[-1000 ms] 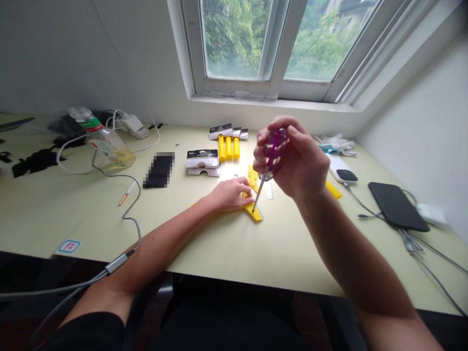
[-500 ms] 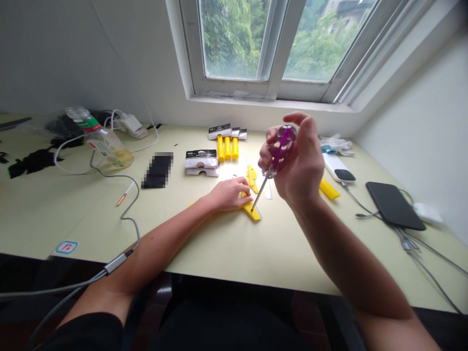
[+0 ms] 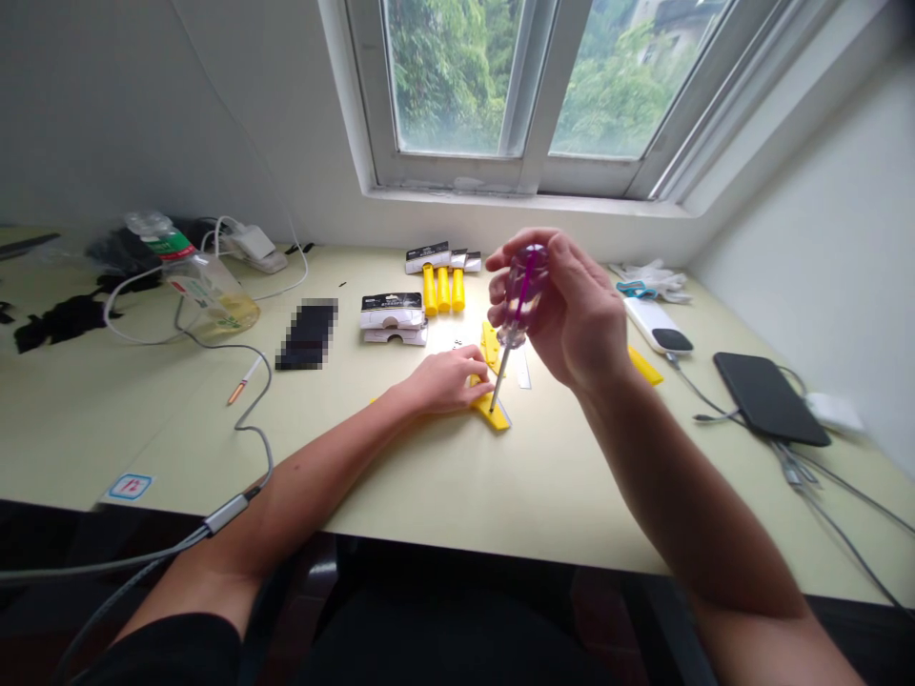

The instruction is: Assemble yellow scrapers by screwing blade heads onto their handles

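Observation:
My left hand (image 3: 447,378) is closed on a yellow plastic scraper (image 3: 498,420), pressing it flat against the table. A thin metal blade edge shows along the scraper's right side. In my right hand (image 3: 590,319) is a screwdriver (image 3: 523,291) with a clear and purple handle, held tilted with fingers around the grip. Its tip meets the scraper just beyond my left fingertips. Behind lies another yellow scraper part (image 3: 490,343), with a loose flat blade (image 3: 524,370) to its right. Tiny screws (image 3: 457,342) seem to lie left of that part.
Several yellow handles (image 3: 443,290) and cardboard packages (image 3: 392,312) stand toward the window. To the right are another yellow piece (image 3: 644,366), a white power bank (image 3: 659,326), gloves (image 3: 658,282) and a black phone-like device (image 3: 770,398). A bottle (image 3: 214,286) leans at left, among cables.
My right hand has shifted left and turned around the screwdriver handle, which stands more upright. The tip stays on the scraper. My left hand keeps its place.

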`<state>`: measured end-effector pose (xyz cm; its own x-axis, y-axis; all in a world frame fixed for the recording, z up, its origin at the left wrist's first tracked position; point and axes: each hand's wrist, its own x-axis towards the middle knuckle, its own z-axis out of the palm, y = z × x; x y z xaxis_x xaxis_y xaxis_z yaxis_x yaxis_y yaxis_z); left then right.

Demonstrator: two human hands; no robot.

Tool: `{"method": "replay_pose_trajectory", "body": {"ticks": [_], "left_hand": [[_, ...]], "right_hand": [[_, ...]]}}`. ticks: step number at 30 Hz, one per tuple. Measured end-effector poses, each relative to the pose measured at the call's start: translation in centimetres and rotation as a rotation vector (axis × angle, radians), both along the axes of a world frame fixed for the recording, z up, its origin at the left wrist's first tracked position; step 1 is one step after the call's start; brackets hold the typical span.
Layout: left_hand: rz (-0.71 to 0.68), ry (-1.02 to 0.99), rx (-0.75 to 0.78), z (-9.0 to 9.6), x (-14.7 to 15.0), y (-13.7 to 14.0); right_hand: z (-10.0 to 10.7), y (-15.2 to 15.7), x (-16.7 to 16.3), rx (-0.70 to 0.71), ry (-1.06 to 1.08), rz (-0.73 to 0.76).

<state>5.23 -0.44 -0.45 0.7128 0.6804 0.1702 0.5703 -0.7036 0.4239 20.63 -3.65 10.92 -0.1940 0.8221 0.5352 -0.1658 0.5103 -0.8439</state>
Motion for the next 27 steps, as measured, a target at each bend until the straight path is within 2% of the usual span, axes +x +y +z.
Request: {"method": "replay_pose_trajectory", "body": {"ticks": [8,16,22,27], "left_hand": [[0.040,0.060,0.034,0.2,0.1,-0.3],[0.009,0.026,0.019,0.0,0.1,-0.2],[0.032,0.067,0.041,0.3,0.2,-0.4],[0.032,0.047,0.041,0.3,0.1,-0.4]], "right_hand": [[-0.5,-1.2,-1.5,0.048,0.050,-0.103],[-0.1,-1.1,-1.1,0.006,0.037,-0.073],[-1.0,-1.1,-1.5,0.039,-0.023,-0.110],[-0.7,-0.3,-0.7,0.036,-0.046,-0.068]]}}
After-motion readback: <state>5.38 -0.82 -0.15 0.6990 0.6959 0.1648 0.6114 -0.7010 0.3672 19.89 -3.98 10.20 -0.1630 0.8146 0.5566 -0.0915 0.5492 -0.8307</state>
